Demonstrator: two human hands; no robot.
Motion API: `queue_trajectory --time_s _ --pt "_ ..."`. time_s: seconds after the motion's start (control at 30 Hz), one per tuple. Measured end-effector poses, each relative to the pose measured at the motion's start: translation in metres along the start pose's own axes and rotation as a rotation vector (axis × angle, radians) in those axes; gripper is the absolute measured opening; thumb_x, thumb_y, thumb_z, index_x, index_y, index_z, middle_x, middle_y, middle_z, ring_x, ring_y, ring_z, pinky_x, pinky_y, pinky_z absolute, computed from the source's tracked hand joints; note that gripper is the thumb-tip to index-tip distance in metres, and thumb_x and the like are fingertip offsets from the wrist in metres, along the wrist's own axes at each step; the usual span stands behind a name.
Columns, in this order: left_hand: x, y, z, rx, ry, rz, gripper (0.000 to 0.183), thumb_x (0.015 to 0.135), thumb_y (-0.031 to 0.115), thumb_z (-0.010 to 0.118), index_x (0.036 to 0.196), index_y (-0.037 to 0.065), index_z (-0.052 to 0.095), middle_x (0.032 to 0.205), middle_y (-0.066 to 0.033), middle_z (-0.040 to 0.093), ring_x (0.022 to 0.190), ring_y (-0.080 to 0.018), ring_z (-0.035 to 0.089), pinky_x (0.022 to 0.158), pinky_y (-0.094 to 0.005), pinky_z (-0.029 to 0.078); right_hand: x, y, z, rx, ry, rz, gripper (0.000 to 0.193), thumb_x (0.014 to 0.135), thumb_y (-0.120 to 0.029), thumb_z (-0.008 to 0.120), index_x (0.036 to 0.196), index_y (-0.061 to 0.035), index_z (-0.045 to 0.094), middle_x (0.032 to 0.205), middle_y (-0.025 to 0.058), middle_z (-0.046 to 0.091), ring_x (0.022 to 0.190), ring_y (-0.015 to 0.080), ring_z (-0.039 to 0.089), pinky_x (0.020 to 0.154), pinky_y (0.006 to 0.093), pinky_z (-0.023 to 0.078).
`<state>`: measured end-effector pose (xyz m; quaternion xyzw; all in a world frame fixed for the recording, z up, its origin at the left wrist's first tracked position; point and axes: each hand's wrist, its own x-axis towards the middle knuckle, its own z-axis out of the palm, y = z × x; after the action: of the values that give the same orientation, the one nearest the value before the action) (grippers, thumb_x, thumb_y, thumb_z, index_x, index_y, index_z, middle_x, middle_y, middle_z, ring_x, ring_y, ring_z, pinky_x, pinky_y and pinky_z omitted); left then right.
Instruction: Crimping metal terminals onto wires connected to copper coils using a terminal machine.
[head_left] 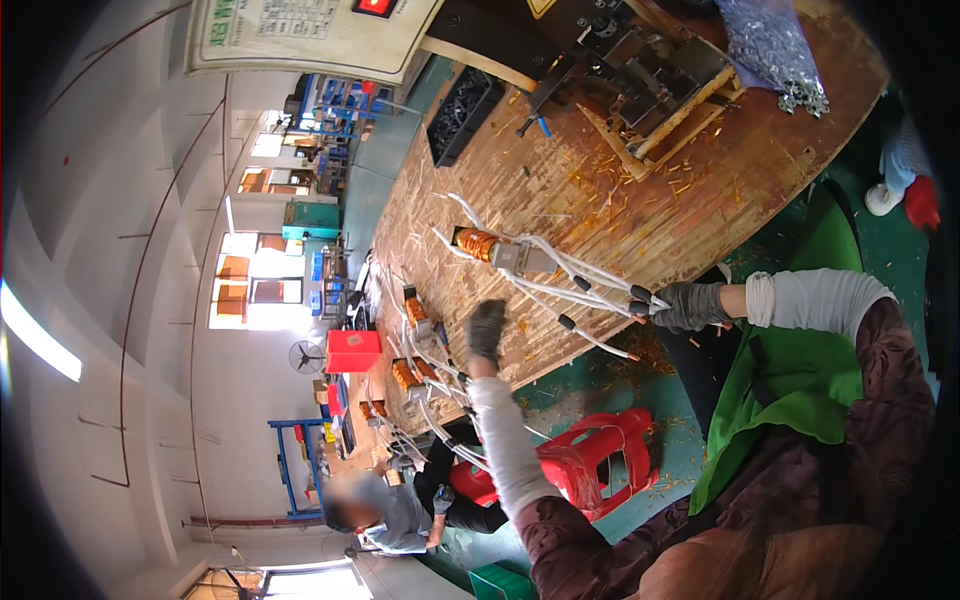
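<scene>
My right hand (690, 306), in a grey glove, is closed around the ends of several white cables (590, 290) with black sleeves and bare coppery tips. These cables run to a copper-wound coil (475, 243) with a grey metal core (520, 257), lying on the wooden bench. One cable end sticks out free below my right hand. My left hand (487, 330), in a dark glove, is held over the bench edge, apart from that coil. Its fingers are too dark and blurred to make out. More copper coils (408, 376) with white cables lie beyond it.
A machine with a metal fixture (650, 85) stands on the wooden bench (690, 215), among copper scraps. Near it are a black bin (465, 115) and a plastic bag of metal parts (775, 50). A red stool (600, 460) and a seated co-worker (385, 510) are below left.
</scene>
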<state>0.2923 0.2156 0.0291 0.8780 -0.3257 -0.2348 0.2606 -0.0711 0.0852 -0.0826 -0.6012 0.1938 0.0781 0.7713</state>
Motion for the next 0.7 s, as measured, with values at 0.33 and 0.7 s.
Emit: queue_trajectory --time_s 0.33,0.7 --pt "0.087 0.103 0.0 1.299 -0.058 0.841 0.067 0.061 0.012 0.068 0.124 0.016 0.045 0.126 -0.012 0.044 0.117 -0.0299 0.042 0.097 -0.0385 0.036 -0.01 -0.016 -0.046 -0.291 0.163 -0.123 0.017 0.082 -0.025 0.055 0.085 -0.0078 0.056 0.058 0.0026 0.054 0.047 0.0152 0.051 0.046 0.0301 0.042" --pt "0.097 0.117 0.031 1.322 -0.17 0.894 0.032 0.061 0.026 0.071 0.09 0.016 0.062 0.083 -0.0104 0.063 0.078 -0.0289 0.061 0.071 -0.04 0.047 -0.03 -0.024 -0.089 -0.419 0.087 -0.179 0.026 0.082 -0.03 0.06 0.087 -0.0039 0.06 0.066 0.0045 0.06 0.059 0.0147 0.057 0.055 0.029 0.045"
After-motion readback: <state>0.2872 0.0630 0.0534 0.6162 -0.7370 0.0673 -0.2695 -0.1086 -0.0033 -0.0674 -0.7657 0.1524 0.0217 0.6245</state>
